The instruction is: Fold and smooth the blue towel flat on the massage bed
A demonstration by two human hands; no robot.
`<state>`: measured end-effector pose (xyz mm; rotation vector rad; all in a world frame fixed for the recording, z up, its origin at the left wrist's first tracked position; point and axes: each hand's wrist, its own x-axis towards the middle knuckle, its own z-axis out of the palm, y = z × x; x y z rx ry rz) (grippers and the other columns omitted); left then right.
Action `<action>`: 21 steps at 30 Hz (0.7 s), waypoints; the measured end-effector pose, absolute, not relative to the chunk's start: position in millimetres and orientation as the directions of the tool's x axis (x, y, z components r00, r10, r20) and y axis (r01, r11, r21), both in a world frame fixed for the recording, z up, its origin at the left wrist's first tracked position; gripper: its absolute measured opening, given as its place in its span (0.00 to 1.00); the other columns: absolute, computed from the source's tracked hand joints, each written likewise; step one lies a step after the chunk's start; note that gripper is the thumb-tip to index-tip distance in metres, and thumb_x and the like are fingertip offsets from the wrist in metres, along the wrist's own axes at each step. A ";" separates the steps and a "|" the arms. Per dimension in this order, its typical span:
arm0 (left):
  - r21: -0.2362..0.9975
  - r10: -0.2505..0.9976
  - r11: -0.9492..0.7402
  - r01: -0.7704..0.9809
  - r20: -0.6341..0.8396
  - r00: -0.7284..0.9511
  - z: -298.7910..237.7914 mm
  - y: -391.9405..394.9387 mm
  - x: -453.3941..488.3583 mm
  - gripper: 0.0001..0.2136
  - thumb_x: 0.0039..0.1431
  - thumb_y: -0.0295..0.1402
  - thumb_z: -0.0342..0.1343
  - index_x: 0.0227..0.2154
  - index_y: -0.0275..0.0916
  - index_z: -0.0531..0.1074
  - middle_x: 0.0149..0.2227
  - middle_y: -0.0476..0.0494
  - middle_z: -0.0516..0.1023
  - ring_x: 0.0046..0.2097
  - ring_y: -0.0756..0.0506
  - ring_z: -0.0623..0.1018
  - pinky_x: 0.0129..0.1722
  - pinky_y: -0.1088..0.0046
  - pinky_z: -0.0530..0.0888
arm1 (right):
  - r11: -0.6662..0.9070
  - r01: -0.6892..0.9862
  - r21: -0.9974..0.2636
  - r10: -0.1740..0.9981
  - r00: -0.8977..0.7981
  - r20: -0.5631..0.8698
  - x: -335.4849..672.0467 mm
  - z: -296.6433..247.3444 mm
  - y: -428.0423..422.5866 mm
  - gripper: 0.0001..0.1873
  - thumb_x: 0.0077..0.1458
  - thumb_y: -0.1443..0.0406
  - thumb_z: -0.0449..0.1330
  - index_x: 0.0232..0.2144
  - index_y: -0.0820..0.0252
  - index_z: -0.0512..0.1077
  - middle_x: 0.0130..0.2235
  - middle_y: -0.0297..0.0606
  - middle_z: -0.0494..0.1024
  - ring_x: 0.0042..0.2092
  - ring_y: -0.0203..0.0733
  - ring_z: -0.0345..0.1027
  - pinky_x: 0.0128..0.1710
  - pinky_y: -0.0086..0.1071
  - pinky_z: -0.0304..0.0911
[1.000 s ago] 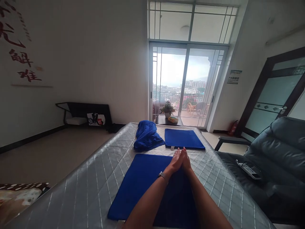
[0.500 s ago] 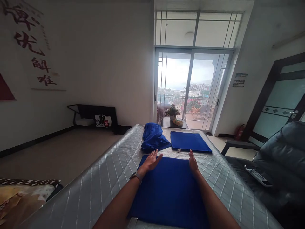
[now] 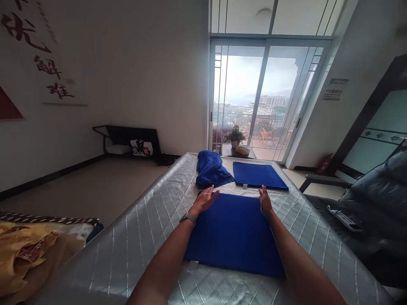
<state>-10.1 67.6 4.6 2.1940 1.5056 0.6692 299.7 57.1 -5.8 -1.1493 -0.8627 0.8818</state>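
Observation:
A flat, folded blue cloth [image 3: 235,237] lies on the silver quilted cover [image 3: 152,237] in front of me, a white tag showing at its near left corner. Across its far left corner rests my left hand [image 3: 206,201], fingers stretched out. My right hand [image 3: 266,203] is at the far right corner, on edge with its fingers extended, gripping nothing. Beyond them sit a second flat blue cloth [image 3: 260,175] with a small white tag and, to its left, a crumpled blue cloth [image 3: 212,169].
To the right is a dark armchair [image 3: 381,203] with a white power strip [image 3: 345,219] on it. A small table with a potted plant [image 3: 235,136] stands beyond the far edge. Yellow fabric [image 3: 25,254] lies at lower left.
The view has tilted downward, so the near edge of the folded cloth now shows. Both hands remain at its far corners, open.

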 end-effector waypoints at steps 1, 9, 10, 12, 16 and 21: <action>0.573 0.937 -0.344 0.744 0.163 0.308 5.4 67.6 -10.3 0.39 0.66 0.59 0.31 0.67 0.33 0.56 0.70 0.35 0.52 0.70 0.40 0.53 0.68 0.62 0.48 | 0.170 -0.121 -0.978 0.905 0.412 0.106 298.7 -4.9 54.7 0.38 0.59 0.41 0.49 0.65 0.49 0.59 0.68 0.32 0.59 0.70 0.38 0.45 0.69 0.42 0.37; 0.609 0.932 -0.355 0.709 0.171 0.320 8.2 66.8 -11.3 0.38 0.67 0.59 0.31 0.67 0.36 0.55 0.70 0.39 0.53 0.70 0.42 0.54 0.68 0.66 0.49 | 0.186 -0.128 -0.974 0.937 0.321 0.136 281.3 3.3 7.3 0.38 0.60 0.39 0.46 0.66 0.48 0.59 0.68 0.33 0.60 0.69 0.37 0.47 0.69 0.38 0.38; 0.609 0.932 -0.355 0.709 0.170 0.320 8.6 66.0 -10.9 0.38 0.67 0.59 0.31 0.67 0.35 0.55 0.70 0.39 0.53 0.70 0.41 0.54 0.68 0.66 0.49 | 0.180 -0.140 -0.974 0.946 0.296 0.132 279.8 3.4 1.7 0.38 0.60 0.39 0.46 0.66 0.47 0.59 0.68 0.32 0.59 0.70 0.37 0.46 0.70 0.38 0.37; 0.607 0.932 -0.355 0.711 0.173 0.318 9.3 64.2 -9.9 0.38 0.67 0.58 0.32 0.68 0.34 0.54 0.70 0.38 0.53 0.70 0.41 0.53 0.68 0.65 0.48 | 0.157 -0.156 -0.975 0.960 0.256 0.114 279.2 3.1 -6.3 0.37 0.60 0.39 0.46 0.66 0.45 0.59 0.69 0.30 0.57 0.70 0.37 0.44 0.70 0.39 0.36; 0.565 0.920 -0.391 0.726 0.237 0.311 10.4 60.7 -10.4 0.35 0.69 0.54 0.32 0.68 0.34 0.53 0.70 0.38 0.54 0.71 0.43 0.52 0.68 0.65 0.47 | 0.098 -0.195 -0.976 0.964 0.263 0.044 285.0 1.8 -10.4 0.38 0.61 0.39 0.43 0.67 0.45 0.57 0.69 0.30 0.56 0.70 0.38 0.44 0.70 0.40 0.36; 0.545 0.898 -0.406 0.733 0.385 0.212 16.6 53.9 4.7 0.30 0.71 0.48 0.32 0.66 0.33 0.58 0.68 0.37 0.59 0.70 0.42 0.55 0.69 0.63 0.47 | 0.074 -0.239 -0.968 0.960 0.282 0.003 286.2 1.9 -8.2 0.38 0.61 0.38 0.40 0.67 0.44 0.56 0.69 0.29 0.57 0.70 0.39 0.43 0.70 0.40 0.36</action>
